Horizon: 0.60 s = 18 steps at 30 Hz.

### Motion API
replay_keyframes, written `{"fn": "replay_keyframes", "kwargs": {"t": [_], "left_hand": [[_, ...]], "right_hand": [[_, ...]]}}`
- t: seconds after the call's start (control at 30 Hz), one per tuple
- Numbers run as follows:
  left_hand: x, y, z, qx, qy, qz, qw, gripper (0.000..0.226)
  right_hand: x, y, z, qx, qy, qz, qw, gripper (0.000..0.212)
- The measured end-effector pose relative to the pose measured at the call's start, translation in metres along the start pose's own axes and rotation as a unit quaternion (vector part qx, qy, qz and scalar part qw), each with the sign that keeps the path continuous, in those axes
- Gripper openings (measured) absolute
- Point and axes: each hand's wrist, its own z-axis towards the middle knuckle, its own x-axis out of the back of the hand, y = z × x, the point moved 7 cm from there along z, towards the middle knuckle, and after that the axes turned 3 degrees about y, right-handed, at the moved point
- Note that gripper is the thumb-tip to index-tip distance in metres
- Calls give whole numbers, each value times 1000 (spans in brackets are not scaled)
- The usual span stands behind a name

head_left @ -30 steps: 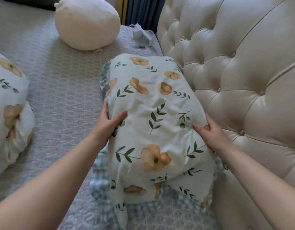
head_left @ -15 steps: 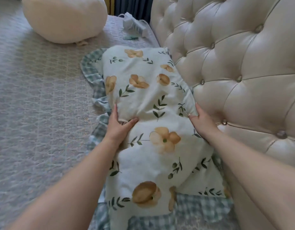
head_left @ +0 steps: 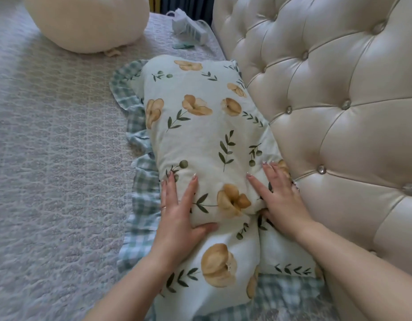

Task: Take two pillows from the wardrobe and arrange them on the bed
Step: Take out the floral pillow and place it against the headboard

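- Two hands are resting on one floral pillow (head_left: pixel 200 140), which is lying on the bed (head_left: pixel 49 158) with one long side pressed against the tufted headboard (head_left: pixel 327 100).
- We are seeing its long axis running away from us, alongside the headboard, so most of the pillow is lying ahead of the fingertips and only the near end is under the palms.
- Our left hand (head_left: pixel 179 209) is lying on the pillow's outer side, fingers (head_left: pixel 170 188) straight and pointing forward, thumb spread across the fabric; it is pressing, not gripping anything.
- Our right hand (head_left: pixel 279 195) is lying on the headboard side, fingers (head_left: pixel 273 173) straight and slightly spread, thumb tucked into a fold near the pillow's waist; it too is only pressing.
- Both hands are sitting about equally near, so we are judging that any smoothing or nudging is falling to both together.
- We are noticing a checked frill (head_left: pixel 140 188) peeking out along the outer edge.
- A second floral pillow is not showing here, so we cannot tell where it is.
- A round cream cushion (head_left: pixel 84 22) is being cut off at the top, and a small pale object (head_left: pixel 188 28) beside it is too unclear to name.
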Motion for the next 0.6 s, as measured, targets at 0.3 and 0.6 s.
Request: {"fn": "replay_keyframes", "kwargs": {"t": [0.3,0.6], "left_hand": [[32,2,102,5,-1,43,999,99],[34,-17,153,25,-16,116,993,96]], "right_hand": [[44,-8,100,-6,85,8,996,80],[13,-7,155,-92,33,21,995,57]]}}
